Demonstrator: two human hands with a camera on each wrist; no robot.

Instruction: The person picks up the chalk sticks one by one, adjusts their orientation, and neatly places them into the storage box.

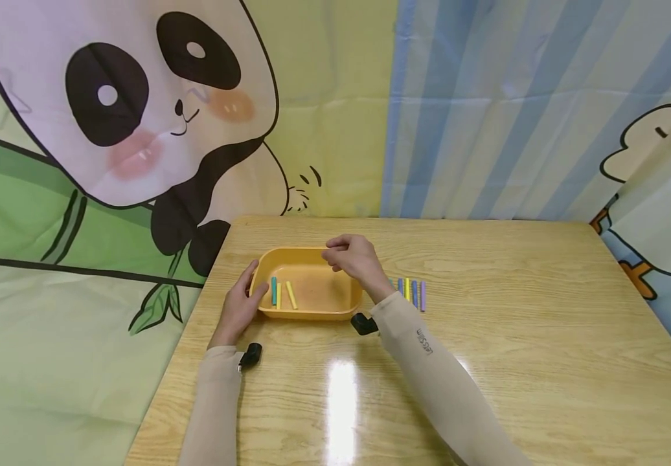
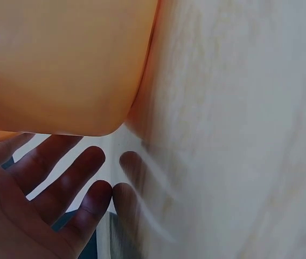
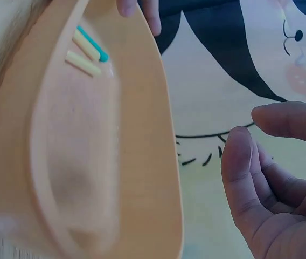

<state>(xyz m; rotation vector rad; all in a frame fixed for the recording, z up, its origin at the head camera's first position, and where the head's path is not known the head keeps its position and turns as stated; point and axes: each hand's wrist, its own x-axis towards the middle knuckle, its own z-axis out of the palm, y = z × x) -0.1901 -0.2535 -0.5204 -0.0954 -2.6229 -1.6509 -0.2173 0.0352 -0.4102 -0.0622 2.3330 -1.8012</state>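
An orange plastic basin (image 1: 312,315) sits on the table. At its left end my left hand (image 1: 242,307) holds the rim, thumb over the inner side and fingers outside. In the left wrist view, several fingers (image 2: 69,181) spread below the basin wall. My right hand (image 1: 355,262) hovers over the basin's far right part, fingers loosely bent. The right wrist view has a small gap between its thumb and index finger, with nothing held. Inside the basin, at the left, lie a teal stick (image 1: 274,291) and two yellow sticks (image 1: 291,294), chalk-like.
Right of the basin, several similar sticks stand in a row on the wooden table (image 1: 516,336), among them a purple stick (image 1: 423,296) and a yellow stick (image 1: 407,289). The right forearm partly covers the row. A printed panda curtain (image 1: 335,129) hangs behind the table.
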